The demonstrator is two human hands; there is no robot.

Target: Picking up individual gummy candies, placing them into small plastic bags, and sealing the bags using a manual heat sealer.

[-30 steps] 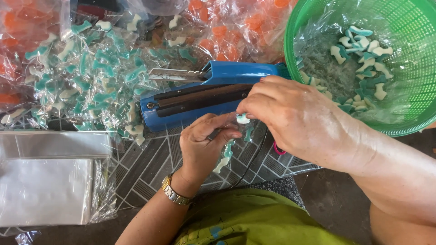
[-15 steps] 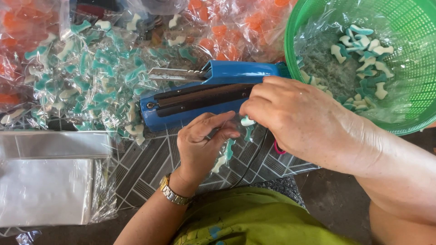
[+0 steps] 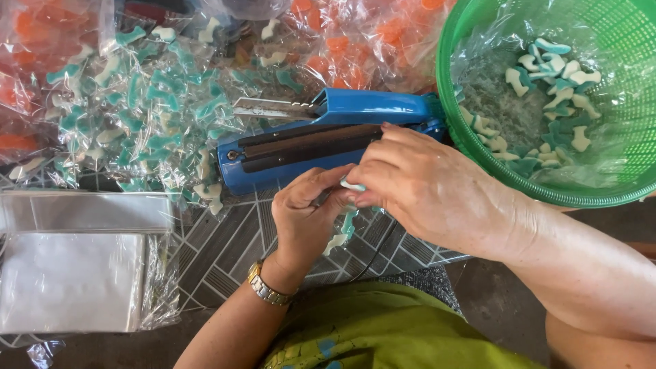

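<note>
Across the upper left of the frame lies a heap of sealed clear packets [image 3: 143,109] filled with teal-and-white gummy candies, with packets of orange candies [image 3: 342,41] behind them along the top; by the look of that pile, a good share of the bagging is already done. At upper right a green plastic basket [image 3: 615,198] lined with clear film holds loose teal-and-white candies [image 3: 547,75], only part of its bottom covered, so some stock is left to pack. At lower left a stack of empty clear bags [image 3: 68,280] waits unused. In the middle sits a blue heat sealer [image 3: 321,140], its arm raised; nothing lies on its bar.

Just below the sealer, the left hand [image 3: 307,219] pinches a small clear bag [image 3: 342,229] with a few candies inside, hanging over the patterned mat. The right hand [image 3: 424,188] meets it at the bag's mouth, fingertips closed on a single candy [image 3: 353,185]. This bag seems part-filled and not yet sealed.
</note>
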